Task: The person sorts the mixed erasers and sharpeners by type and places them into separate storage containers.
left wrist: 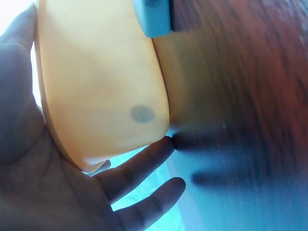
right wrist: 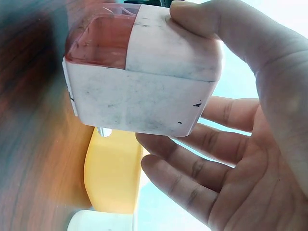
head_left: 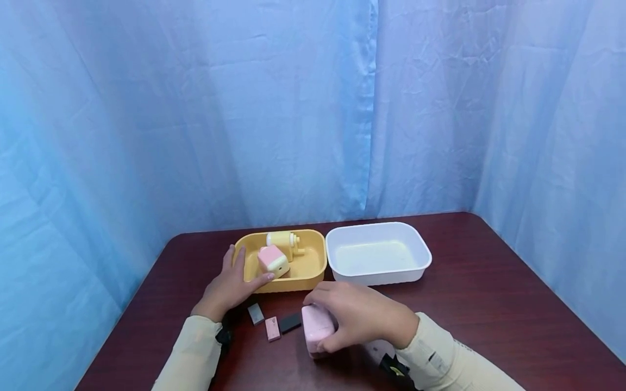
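Observation:
My right hand (head_left: 359, 312) grips a boxy pink pencil sharpener (head_left: 318, 328) just in front of the bins. In the right wrist view, the thumb presses one side of this sharpener (right wrist: 144, 96), which has a clear reddish window, and the fingers reach along its other side. My left hand (head_left: 232, 285) holds the front left corner of a yellow bin (head_left: 313, 279), thumb over the front rim and fingers at the left side. Inside that bin are a yellow crank pencil sharpener (head_left: 281, 241) and a pink-and-cream block (head_left: 274, 263) with a small hole.
A white bin (head_left: 376, 279) stands against the yellow one's right side. Small grey (head_left: 255, 314), pink (head_left: 272, 329) and black blocks (head_left: 290, 322) lie before the yellow bin. A pale pinkish thing (head_left: 379, 349) is partly hidden beneath my right wrist. Blue curtains (head_left: 293, 136) surround the table.

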{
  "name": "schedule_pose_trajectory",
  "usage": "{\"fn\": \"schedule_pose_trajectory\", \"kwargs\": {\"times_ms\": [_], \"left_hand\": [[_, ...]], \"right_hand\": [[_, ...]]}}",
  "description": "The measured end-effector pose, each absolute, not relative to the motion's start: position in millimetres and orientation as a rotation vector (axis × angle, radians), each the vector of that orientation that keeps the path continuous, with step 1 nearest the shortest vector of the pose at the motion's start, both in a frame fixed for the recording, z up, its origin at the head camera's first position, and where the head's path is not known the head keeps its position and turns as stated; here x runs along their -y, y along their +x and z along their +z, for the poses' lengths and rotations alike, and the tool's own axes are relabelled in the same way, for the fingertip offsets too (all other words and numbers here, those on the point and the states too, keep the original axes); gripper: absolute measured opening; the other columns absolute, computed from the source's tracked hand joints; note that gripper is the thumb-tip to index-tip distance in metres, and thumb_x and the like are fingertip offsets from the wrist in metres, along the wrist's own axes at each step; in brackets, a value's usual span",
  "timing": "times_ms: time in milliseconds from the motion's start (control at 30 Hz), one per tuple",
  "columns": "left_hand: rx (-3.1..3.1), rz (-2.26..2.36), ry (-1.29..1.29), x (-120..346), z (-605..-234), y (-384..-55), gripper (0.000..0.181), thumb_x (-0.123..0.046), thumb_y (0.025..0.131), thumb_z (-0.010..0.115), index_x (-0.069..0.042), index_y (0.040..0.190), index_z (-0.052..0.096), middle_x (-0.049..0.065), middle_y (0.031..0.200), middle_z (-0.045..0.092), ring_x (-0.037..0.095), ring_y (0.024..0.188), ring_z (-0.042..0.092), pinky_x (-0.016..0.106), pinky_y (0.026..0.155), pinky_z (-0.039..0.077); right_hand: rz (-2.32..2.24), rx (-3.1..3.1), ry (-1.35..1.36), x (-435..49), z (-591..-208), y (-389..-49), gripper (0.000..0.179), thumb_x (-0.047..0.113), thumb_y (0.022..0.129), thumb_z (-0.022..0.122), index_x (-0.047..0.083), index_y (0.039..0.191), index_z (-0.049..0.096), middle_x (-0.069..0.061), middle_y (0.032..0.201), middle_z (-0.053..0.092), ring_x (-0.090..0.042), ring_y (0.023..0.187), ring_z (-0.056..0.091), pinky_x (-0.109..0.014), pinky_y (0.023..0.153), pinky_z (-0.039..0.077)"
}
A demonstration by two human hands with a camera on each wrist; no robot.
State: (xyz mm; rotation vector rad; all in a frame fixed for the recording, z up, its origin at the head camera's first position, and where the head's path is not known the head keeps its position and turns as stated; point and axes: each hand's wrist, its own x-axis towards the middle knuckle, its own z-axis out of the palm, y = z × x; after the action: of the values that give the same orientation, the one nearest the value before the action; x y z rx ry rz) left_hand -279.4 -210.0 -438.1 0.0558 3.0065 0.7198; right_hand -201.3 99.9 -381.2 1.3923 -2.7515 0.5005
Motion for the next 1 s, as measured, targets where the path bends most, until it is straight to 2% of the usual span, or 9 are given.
{"fn": "schedule_pose_trajectory", "kwargs": {"times_ms": [200,1000], "left_hand": [[-3.012,0.713,0.058,209,-437,-279,0.130,-0.094,0.077,0.052,-0.014,0.168,0.002,0.017,0.174,-0.008,0.051,0.138,0.049,0.065,0.101,0.049],[-3.014,0.724,0.063,208,-435,-277,0.128,-0.091,0.079,0.055,-0.013,0.168,0.004,0.017,0.174,-0.006,0.052,0.137,0.050,0.066,0.101,0.049]], "right_hand": [[0.541,2.747,1.387,-101,-375,-202,0.057,0.046,0.074,0.084,0.022,0.122,0.066,0.014,0.109,0.062,0.000,0.086,0.056,-0.015,0.071,0.049],[0.468,2.712,1.306,-100,-349,-218,0.059,0.050,0.073,0.084,0.021,0.122,0.068,0.013,0.108,0.064,-0.004,0.088,0.057,-0.022,0.074,0.050]]}}
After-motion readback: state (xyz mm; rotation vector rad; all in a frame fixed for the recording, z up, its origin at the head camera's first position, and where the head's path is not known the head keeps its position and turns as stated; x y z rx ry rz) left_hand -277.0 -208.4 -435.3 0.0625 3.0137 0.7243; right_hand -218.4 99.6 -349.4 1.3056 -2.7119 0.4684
